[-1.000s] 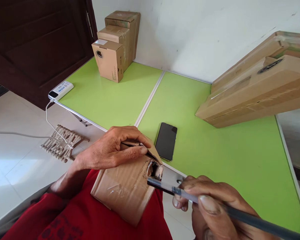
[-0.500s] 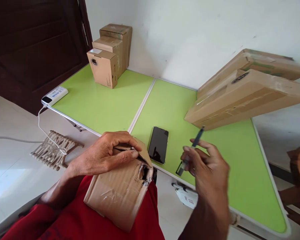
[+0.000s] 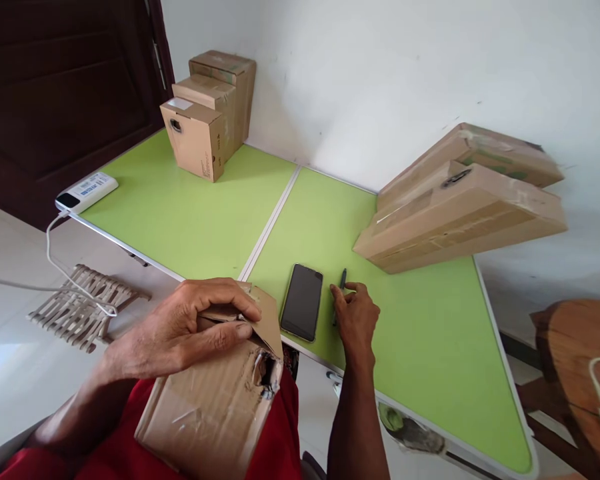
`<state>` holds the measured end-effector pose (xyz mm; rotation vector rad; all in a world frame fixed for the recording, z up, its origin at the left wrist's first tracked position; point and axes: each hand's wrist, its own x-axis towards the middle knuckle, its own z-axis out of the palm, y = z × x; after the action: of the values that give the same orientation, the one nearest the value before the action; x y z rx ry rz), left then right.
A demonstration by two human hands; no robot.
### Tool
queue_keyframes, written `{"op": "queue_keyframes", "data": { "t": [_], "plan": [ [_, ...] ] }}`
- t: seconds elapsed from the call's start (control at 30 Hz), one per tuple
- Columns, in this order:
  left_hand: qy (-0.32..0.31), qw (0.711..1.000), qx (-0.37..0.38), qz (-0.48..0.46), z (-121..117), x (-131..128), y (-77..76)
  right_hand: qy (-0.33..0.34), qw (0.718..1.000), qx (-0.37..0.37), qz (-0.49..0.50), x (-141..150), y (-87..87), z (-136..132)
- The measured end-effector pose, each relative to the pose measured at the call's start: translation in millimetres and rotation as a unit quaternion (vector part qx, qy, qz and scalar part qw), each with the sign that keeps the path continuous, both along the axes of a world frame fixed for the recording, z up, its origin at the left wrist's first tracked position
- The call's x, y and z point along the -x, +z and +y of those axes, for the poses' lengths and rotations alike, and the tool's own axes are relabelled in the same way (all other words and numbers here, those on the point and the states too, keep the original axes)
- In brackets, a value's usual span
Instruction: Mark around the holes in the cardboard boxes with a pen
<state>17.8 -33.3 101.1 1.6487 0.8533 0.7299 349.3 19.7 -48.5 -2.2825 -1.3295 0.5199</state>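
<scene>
A worn cardboard box (image 3: 210,413) with a torn hole in its corner rests on my lap, over red cloth. My left hand (image 3: 180,330) lies on top of it, fingers closed on the raised flap. My right hand (image 3: 356,315) is stretched out over the near edge of the green table (image 3: 195,213). Its fingertips pinch a dark pen (image 3: 343,275) that lies on the tabletop. The pen sits just right of a black phone (image 3: 302,302) lying face up.
Three small cardboard boxes (image 3: 200,133) stand at the table's far left corner. Two long flat boxes (image 3: 460,200) lean on the right side. A white power bank (image 3: 86,191) with a cable sits at the left edge. A slatted rack (image 3: 75,307) lies on the floor; a wooden stool (image 3: 575,360) stands right.
My right hand drew the pen away from the hole in the box, swung it over the table and lowered it beside the phone. The left hand stayed on the flap.
</scene>
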Motion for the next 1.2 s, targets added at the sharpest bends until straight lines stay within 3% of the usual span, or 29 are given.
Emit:
{"op": "queue_keyframes", "data": {
  "t": [0.13, 0.27, 0.5, 0.63, 0.93, 1.2],
  "plan": [
    [0.003, 1.000, 0.009, -0.013, -1, 0, 0.9, 0.006, 0.998, 0.037, -0.060, 4, 4.2, 3],
    [0.007, 1.000, 0.011, -0.019, 1, -1, 1.6, 0.017, 0.995, 0.029, -0.095, 14, 16.6, -7],
    [0.011, 0.999, 0.022, -0.034, 1, 0, 2.9, 0.059, 0.990, 0.076, -0.102, 66, 22.7, -50],
    [0.011, 0.998, 0.034, -0.054, 0, 1, 2.4, 0.040, 0.989, 0.103, -0.101, 82, 22.6, -53],
    [0.016, 0.995, 0.062, -0.080, -2, 5, -2.4, 0.018, 0.996, 0.087, 0.021, 55, 14.8, -44],
    [0.016, 0.994, 0.073, -0.083, 0, 9, -3.5, 0.041, 0.979, 0.012, 0.197, 60, 13.0, -53]
  ]
}}
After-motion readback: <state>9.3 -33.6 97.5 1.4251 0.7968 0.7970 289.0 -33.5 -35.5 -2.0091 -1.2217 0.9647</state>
